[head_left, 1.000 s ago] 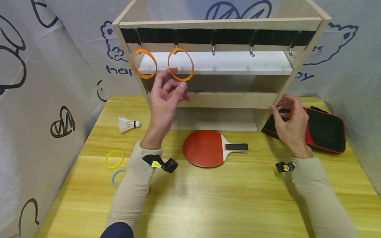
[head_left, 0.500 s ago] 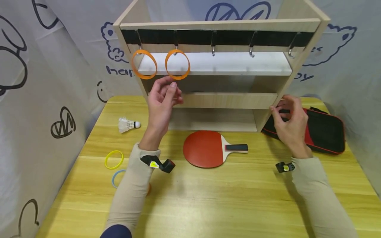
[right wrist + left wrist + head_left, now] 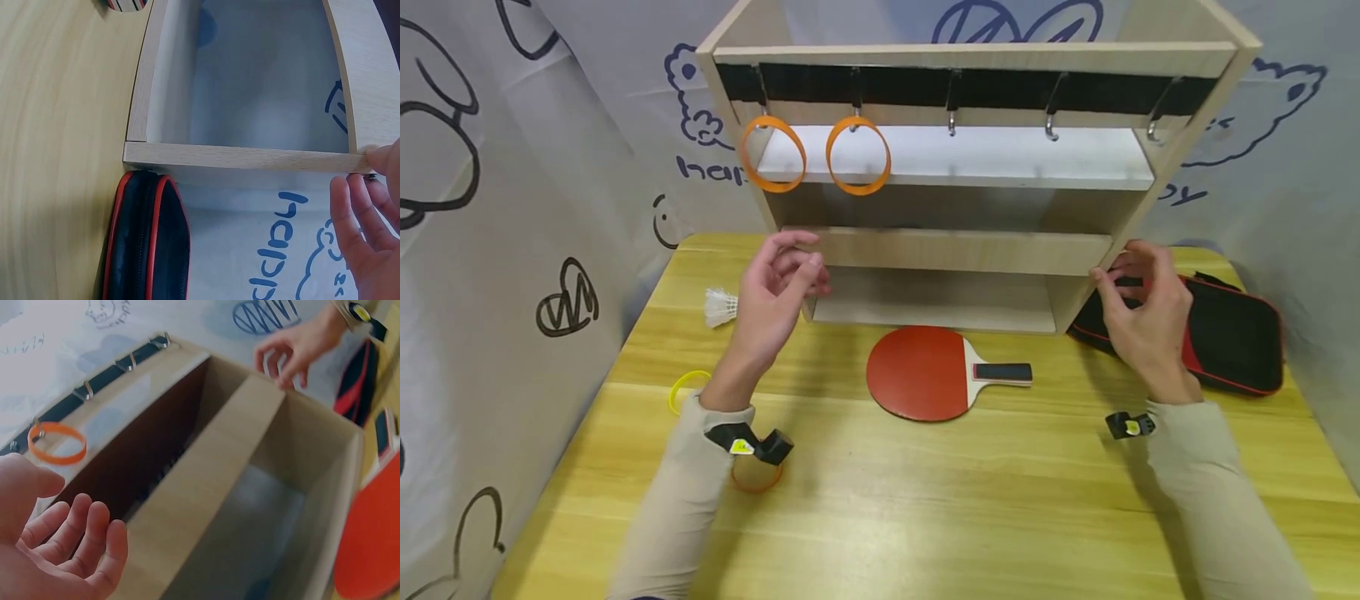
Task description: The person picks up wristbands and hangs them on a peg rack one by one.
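Observation:
My left hand (image 3: 771, 292) is in front of the wooden shelf (image 3: 955, 252), at its lower left, with loosely bent fingers and nothing held. In the left wrist view an orange ring (image 3: 65, 460) hangs beyond the thumb. Two orange rings hang from the two leftmost hooks: one ring (image 3: 779, 187) at the far left, another ring (image 3: 860, 191) beside it. My right hand (image 3: 1146, 317) pinches the edge of the shelf's right side panel (image 3: 250, 155), thumb on one side and fingers on the other.
A red table tennis bat (image 3: 917, 373) lies before the shelf. A black and red case (image 3: 1236, 342) lies at the right. Left on the table are a shuttlecock (image 3: 720, 307), a yellow ring (image 3: 673, 395) and an orange ring (image 3: 756, 491). Three bare hooks include the middle hook (image 3: 952, 125).
My left hand has left the second orange ring and moved down and left, now overlapping the shuttlecock. The ring hangs straighter on its hook. My right hand stays at the side panel.

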A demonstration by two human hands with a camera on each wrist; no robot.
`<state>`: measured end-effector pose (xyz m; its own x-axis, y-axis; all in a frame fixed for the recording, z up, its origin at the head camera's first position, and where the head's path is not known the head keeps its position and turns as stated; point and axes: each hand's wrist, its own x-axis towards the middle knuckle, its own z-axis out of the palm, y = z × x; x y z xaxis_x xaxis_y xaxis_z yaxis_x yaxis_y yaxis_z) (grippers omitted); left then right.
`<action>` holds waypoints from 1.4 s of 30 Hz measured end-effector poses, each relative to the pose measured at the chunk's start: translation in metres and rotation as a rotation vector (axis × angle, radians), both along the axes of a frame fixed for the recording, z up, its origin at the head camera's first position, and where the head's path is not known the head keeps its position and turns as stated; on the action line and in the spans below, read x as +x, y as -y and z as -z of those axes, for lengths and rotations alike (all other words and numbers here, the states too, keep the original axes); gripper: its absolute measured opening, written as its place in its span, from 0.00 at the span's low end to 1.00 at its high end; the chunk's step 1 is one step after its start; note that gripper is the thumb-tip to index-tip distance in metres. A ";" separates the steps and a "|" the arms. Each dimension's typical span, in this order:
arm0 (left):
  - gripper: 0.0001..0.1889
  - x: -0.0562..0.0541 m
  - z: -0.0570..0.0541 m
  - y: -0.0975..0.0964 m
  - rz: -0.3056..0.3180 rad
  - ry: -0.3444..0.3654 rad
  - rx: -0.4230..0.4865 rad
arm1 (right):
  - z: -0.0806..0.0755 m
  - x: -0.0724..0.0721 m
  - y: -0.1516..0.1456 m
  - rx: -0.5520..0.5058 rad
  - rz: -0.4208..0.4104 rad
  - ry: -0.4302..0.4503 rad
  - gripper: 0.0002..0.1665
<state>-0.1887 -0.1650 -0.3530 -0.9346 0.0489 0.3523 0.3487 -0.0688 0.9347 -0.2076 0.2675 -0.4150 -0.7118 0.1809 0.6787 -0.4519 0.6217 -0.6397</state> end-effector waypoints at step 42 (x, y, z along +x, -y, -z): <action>0.15 0.023 0.100 0.185 -0.209 0.297 -0.853 | 0.000 -0.002 -0.007 -0.001 -0.023 0.000 0.27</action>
